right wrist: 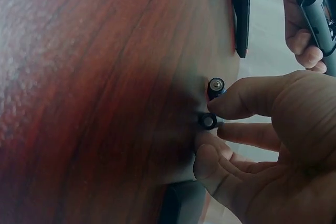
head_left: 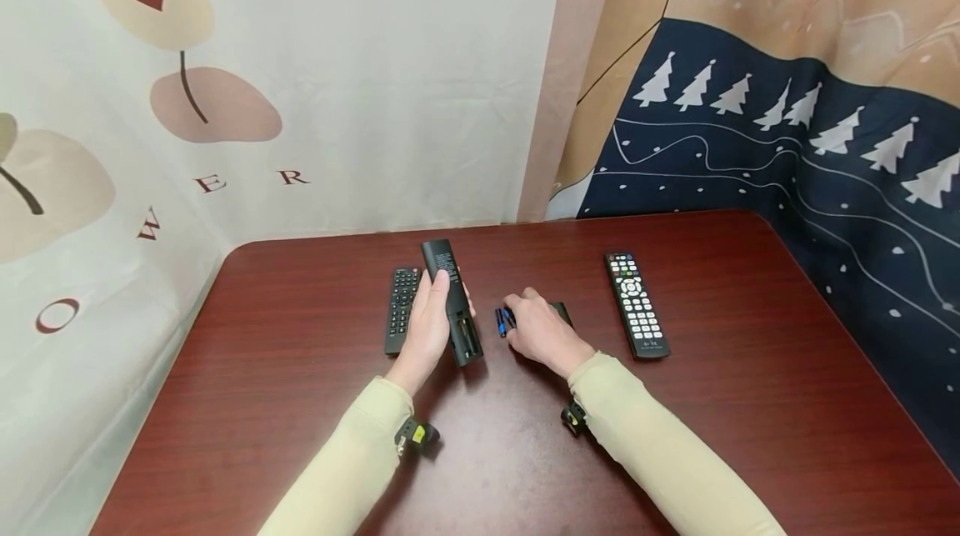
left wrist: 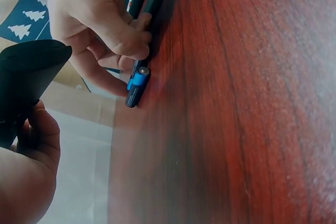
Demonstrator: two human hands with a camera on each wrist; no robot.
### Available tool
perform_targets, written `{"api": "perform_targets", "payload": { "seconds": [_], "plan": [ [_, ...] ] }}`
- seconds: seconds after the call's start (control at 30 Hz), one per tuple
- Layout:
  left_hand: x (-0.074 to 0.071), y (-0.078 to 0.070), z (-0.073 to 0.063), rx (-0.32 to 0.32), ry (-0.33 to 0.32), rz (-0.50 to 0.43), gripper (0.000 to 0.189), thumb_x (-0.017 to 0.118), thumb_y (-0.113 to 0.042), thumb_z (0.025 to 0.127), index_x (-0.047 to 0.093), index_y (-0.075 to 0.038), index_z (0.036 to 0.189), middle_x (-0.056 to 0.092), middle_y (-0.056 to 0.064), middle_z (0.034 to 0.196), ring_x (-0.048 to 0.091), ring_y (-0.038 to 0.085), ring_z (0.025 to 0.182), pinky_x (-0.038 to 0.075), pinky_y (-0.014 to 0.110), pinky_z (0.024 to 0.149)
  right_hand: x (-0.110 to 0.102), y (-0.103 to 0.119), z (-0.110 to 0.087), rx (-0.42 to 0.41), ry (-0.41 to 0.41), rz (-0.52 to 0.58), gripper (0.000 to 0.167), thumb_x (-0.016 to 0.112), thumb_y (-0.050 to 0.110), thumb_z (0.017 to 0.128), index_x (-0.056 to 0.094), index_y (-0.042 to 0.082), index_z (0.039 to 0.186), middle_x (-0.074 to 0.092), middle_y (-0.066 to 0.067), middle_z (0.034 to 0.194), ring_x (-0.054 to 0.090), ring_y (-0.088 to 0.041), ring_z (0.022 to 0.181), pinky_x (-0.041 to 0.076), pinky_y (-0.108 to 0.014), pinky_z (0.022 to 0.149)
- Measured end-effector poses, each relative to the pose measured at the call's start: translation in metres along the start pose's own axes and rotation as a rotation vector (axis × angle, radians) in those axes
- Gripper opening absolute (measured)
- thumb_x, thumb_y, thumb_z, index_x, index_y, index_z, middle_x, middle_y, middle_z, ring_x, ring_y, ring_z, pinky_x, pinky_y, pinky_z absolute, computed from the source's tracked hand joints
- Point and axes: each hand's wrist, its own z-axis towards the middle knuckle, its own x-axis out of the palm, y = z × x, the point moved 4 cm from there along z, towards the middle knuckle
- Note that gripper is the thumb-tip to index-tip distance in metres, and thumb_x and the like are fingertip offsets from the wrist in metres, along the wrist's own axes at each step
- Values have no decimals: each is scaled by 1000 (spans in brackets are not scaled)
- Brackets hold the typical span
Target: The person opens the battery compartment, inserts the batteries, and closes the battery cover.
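My left hand (head_left: 426,321) grips a black remote control (head_left: 442,256), tilted with its back facing up. At the remote's near end the battery compartment (head_left: 467,339) is uncovered; a metal contact glints inside. My right hand (head_left: 546,331) is low over the table and pinches a small blue-and-black battery (right wrist: 208,121) between thumb and finger. Right beside it lies a second battery (head_left: 500,323), its metal end showing in the right wrist view. Partly hidden behind the right hand is a small black piece (head_left: 562,313), perhaps the battery cover.
Another black remote (head_left: 401,311) lies face up just left of the left hand. A longer remote with white buttons (head_left: 636,303) lies to the right. The reddish-brown table (head_left: 300,403) meets printed curtains (head_left: 405,102) at its far edge.
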Motion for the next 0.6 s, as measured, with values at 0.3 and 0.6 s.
{"api": "perform_targets", "payload": {
  "seconds": [0.3, 0.6],
  "plan": [
    [1, 0, -1, 2, -8, -13, 45, 25, -38, 114, 41, -1, 134, 54, 20, 100, 62, 22, 80, 54, 29, 76, 2, -1, 2, -1, -47, -18, 39, 68, 1, 90, 64, -3, 129, 60, -21, 111, 65, -28, 77, 58, -38, 67],
    [2, -1, 0, 2, -8, -31, 49, 25, -37, 114, 38, 2, 140, 54, 16, 99, 63, 40, 85, 56, 29, 76, 3, -6, 3, 15, -56, -6, 39, 64, 3, 93, 63, -2, 132, 62, -21, 112, 66, -29, 80, 57, -37, 67]
  ]
}}
